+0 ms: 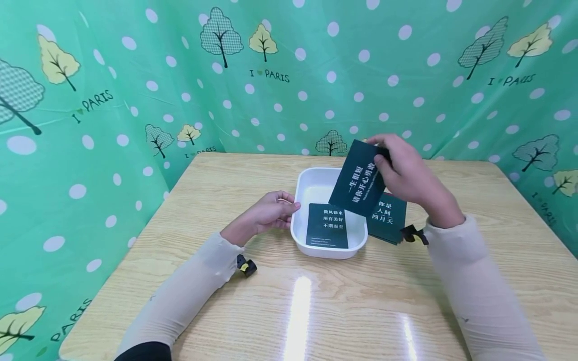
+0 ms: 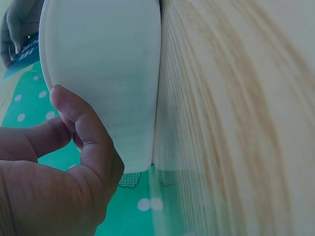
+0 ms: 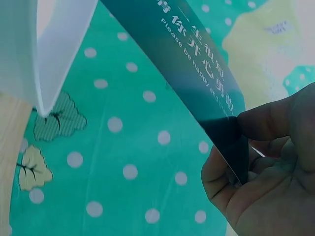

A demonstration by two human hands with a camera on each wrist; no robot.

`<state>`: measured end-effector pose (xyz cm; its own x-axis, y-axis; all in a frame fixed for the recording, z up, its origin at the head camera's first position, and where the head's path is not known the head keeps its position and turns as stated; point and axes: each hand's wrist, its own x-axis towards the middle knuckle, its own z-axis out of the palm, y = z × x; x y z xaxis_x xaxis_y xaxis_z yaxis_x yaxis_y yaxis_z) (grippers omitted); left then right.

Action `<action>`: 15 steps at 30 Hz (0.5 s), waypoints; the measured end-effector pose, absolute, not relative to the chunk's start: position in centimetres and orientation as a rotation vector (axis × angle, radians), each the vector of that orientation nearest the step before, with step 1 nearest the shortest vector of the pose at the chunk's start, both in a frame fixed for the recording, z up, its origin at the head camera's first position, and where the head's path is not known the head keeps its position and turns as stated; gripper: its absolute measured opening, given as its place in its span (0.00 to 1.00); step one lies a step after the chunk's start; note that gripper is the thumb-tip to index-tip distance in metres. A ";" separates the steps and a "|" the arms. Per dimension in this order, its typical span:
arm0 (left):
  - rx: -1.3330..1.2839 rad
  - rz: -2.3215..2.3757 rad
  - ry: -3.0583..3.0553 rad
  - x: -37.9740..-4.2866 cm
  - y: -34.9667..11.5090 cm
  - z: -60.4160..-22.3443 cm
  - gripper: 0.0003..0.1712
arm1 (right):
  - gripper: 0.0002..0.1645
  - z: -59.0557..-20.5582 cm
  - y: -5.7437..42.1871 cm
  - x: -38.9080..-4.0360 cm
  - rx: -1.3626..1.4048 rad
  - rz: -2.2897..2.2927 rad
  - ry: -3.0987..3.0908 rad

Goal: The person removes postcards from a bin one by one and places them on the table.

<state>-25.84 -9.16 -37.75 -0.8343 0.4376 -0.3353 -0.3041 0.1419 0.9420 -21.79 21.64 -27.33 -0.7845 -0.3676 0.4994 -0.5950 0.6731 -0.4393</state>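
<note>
A white plastic basin (image 1: 328, 252) stands on the table, and a dark green card with white lettering (image 1: 327, 225) lies inside it. At the basin's left rim is my left hand (image 1: 273, 211), its fingers bent and its fingertips at the rim, as the left wrist view also shows. My right hand (image 1: 404, 173) pinches another dark green card (image 1: 358, 178) by its upper right edge, between thumb and fingers. That card is tilted over the basin's right side and hides part of it. To the basin's right lies a small stack of similar cards (image 1: 389, 216), partly covered by the held card.
The basin and cards are on a light wooden table (image 1: 235, 311). A green curtain (image 1: 280, 80) with white dots and printed trees hangs behind the table and along its left side. Black wrist straps (image 1: 246, 266) sit by both sleeves.
</note>
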 end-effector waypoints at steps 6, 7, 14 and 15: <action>0.130 1.745 1.879 -25.8 -9.2 -37.7 0.15 | 0.19 -26.8 23.6 -22.1 0.598 0.890 -2.521; 0.131 1.747 1.877 -25.8 -9.1 -37.7 0.15 | 0.19 -26.8 23.9 -22.2 0.563 0.898 -2.527; 0.127 1.751 1.875 -25.8 -9.2 -37.7 0.15 | 0.22 -27.7 26.2 -23.8 0.342 0.961 -2.609; 0.128 1.750 1.876 -25.8 -9.2 -37.7 0.15 | 0.22 -27.9 26.4 -24.0 0.320 0.965 -2.618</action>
<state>-25.77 -9.16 -37.67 -0.8359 0.4364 -0.3329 -0.3020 0.1409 0.9428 -24.00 26.44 -27.87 -0.9197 -0.0940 0.3813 -0.3190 0.7450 -0.5858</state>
